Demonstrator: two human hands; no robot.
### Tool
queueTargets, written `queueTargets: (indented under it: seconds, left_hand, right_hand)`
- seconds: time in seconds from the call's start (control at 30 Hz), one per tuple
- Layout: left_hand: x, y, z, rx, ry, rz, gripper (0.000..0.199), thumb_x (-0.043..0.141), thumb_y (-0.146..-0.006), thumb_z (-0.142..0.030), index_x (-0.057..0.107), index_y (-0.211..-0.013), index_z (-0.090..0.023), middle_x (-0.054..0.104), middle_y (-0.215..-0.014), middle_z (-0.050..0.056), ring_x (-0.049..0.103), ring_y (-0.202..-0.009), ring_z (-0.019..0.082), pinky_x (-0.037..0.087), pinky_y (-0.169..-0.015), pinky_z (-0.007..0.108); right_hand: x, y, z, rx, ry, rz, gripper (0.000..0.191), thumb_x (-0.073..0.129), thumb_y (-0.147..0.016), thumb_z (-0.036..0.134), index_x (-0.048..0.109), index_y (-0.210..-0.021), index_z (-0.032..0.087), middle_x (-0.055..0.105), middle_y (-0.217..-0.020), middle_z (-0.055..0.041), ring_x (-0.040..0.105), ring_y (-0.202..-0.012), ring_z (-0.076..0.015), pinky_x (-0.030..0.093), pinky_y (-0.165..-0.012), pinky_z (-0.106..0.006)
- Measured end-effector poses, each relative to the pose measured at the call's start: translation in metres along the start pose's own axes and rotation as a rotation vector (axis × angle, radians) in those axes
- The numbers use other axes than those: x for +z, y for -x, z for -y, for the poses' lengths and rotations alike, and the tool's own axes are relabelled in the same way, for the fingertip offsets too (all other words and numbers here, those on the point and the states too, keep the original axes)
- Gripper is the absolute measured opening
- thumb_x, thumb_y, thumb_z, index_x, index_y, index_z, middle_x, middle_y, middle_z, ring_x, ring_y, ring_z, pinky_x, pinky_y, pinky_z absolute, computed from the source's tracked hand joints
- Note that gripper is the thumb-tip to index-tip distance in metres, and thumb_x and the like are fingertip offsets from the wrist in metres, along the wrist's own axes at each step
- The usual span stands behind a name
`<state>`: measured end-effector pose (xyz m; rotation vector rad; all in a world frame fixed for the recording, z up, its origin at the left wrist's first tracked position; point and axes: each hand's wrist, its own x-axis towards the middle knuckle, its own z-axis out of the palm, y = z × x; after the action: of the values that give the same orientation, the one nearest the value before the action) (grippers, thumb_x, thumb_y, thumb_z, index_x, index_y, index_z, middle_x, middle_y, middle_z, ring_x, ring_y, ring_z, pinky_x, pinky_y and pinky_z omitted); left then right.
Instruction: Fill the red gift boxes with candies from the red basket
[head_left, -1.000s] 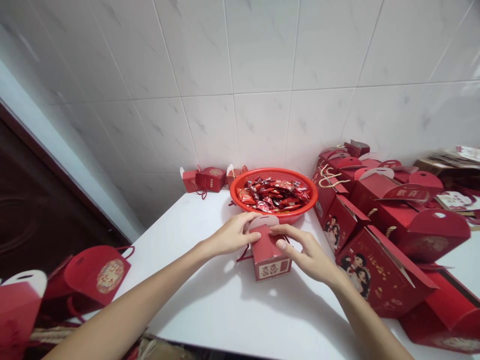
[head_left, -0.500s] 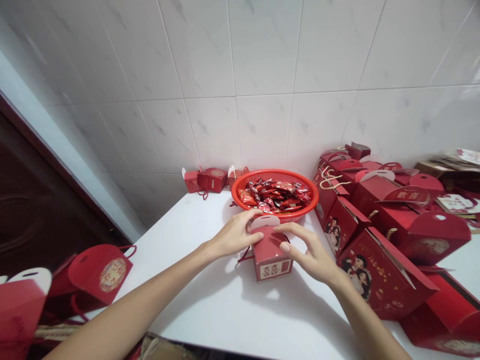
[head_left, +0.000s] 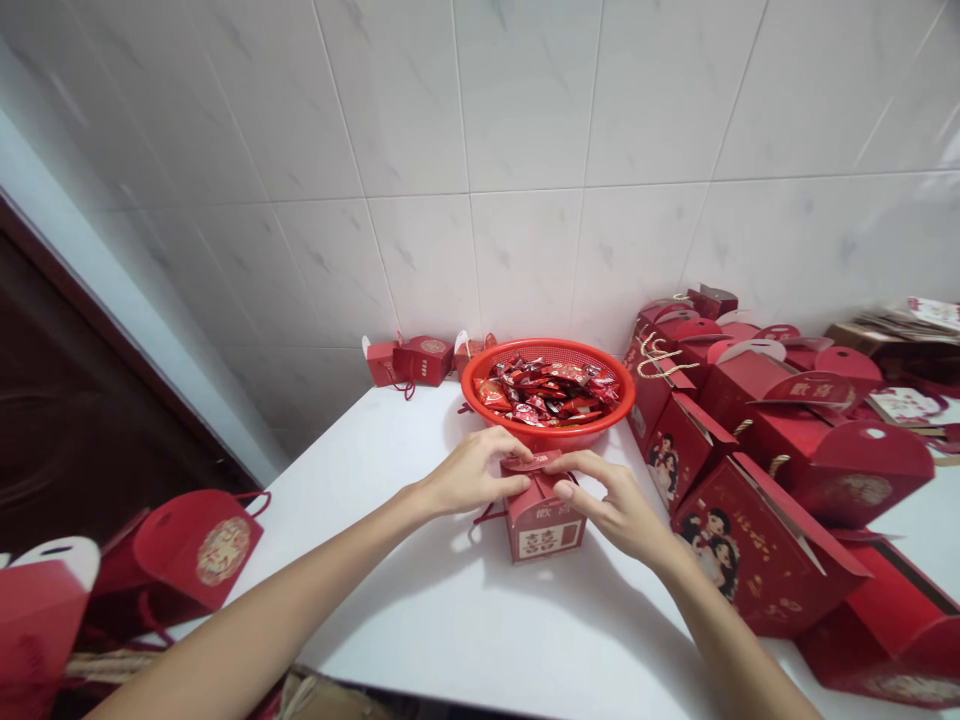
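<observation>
Beside the left forearm, a red box with a gold medallion (head_left: 172,550); could get knocked by a careless sweep of that arm. Next, on the left edge of the small red box (head_left: 536,535), left hand (head_left: 471,470) curled, with thumb and fingers drawn in on the top panels, apparently pinching. Might crease or tear card there if squeezed too hard. Just left of the box, a red cord (head_left: 490,516); could get caught under a folded panel. In the middle, small red box upright on the surface (head_left: 420,620), just in front of the red basket (head_left: 562,431); if pushed forward, likely to bump it. Then right hand (head_left: 619,508) half open, thumb and forefinger apart at the box's top; cannot tell if gripping. Could skew the flaps by pressing unevenly. Rightmost, larger red boxes (head_left: 772,555) near the right forearm; liable to topple if elbowed.
</observation>
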<state>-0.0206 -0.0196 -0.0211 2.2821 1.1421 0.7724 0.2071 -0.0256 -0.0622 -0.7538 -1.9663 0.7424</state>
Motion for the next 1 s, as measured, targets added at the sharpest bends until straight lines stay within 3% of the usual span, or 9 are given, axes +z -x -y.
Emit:
queueTargets:
  seconds: [0.17, 0.33, 0.47, 0.57, 0.73, 0.87, 1.0]
  left_hand:
    - [0.001, 0.000, 0.000, -0.041, 0.013, 0.047, 0.024, 0.065, -0.087, -0.036, 0.076, -0.099, -0.019, 0.069, -0.103, 0.009, 0.063, -0.095, 0.023, 0.048, -0.090, 0.038]
    - [0.002, 0.000, -0.002, -0.139, 0.086, 0.096, 0.045, 0.046, -0.097, -0.048, 0.074, -0.079, -0.016, 0.067, -0.095, 0.009, 0.063, -0.088, 0.022, 0.048, -0.083, 0.036]
    - [0.004, 0.000, -0.002, -0.152, 0.086, 0.108, 0.033, 0.066, -0.084, -0.049, 0.075, -0.093, -0.019, 0.067, -0.098, 0.007, 0.063, -0.092, 0.024, 0.048, -0.085, 0.035]
    - [0.006, 0.001, -0.003, -0.167, 0.027, 0.106, 0.034, 0.075, -0.075, -0.043, 0.071, -0.099, -0.019, 0.068, -0.100, 0.006, 0.063, -0.094, 0.025, 0.048, -0.083, 0.035]
    - [0.008, 0.004, -0.008, -0.181, -0.048, 0.117, 0.034, 0.069, -0.081, -0.046, 0.067, -0.102, -0.020, 0.068, -0.105, 0.007, 0.063, -0.096, 0.026, 0.048, -0.083, 0.036]
    - [0.011, 0.004, -0.009, -0.190, -0.097, 0.102, 0.032, 0.067, -0.082, -0.046, 0.066, -0.101, -0.020, 0.068, -0.101, 0.006, 0.062, -0.093, 0.025, 0.047, -0.079, 0.034]
    - [0.012, 0.004, -0.011, -0.158, -0.104, 0.100, 0.032, 0.065, -0.084, -0.047, 0.065, -0.099, -0.020, 0.067, -0.095, 0.004, 0.060, -0.087, 0.023, 0.046, -0.074, 0.031]
  right_hand:
    - [-0.002, 0.000, 0.005, -0.027, 0.109, -0.084, 0.032, 0.062, -0.093, 0.051, 0.070, -0.090, 0.020, 0.073, -0.086, -0.0049, 0.067, -0.079, -0.0209, 0.051, -0.073, -0.031]
    - [0.005, 0.001, 0.000, -0.016, 0.242, -0.172, 0.028, 0.059, -0.095, 0.046, 0.065, -0.087, 0.020, 0.071, -0.084, -0.0049, 0.065, -0.078, -0.0207, 0.049, -0.073, -0.032]
    - [0.014, 0.001, -0.013, 0.042, 0.265, -0.173, 0.022, 0.058, -0.094, 0.040, 0.066, -0.090, 0.020, 0.071, -0.089, -0.0059, 0.066, -0.082, -0.0221, 0.052, -0.074, -0.033]
    - [0.014, 0.002, -0.017, 0.085, 0.278, -0.204, 0.023, 0.058, -0.093, 0.042, 0.064, -0.098, 0.019, 0.072, -0.098, -0.0081, 0.067, -0.088, -0.0237, 0.053, -0.079, -0.036]
    - [0.017, 0.017, -0.002, 0.177, 0.348, -0.212, 0.046, 0.057, -0.092, 0.052, 0.056, -0.124, 0.018, 0.068, -0.120, -0.0141, 0.065, -0.109, -0.0312, 0.053, -0.090, -0.046]
    - [0.035, 0.035, 0.018, 0.225, 0.508, -0.217, 0.072, 0.062, -0.087, 0.059, 0.042, -0.143, 0.018, 0.061, -0.132, -0.0179, 0.061, -0.118, -0.0359, 0.054, -0.092, -0.051]
    - [0.051, 0.043, 0.028, 0.245, 0.607, -0.214, 0.073, 0.066, -0.086, 0.052, 0.039, -0.145, 0.020, 0.058, -0.134, -0.0180, 0.061, -0.116, -0.0371, 0.056, -0.086, -0.050]
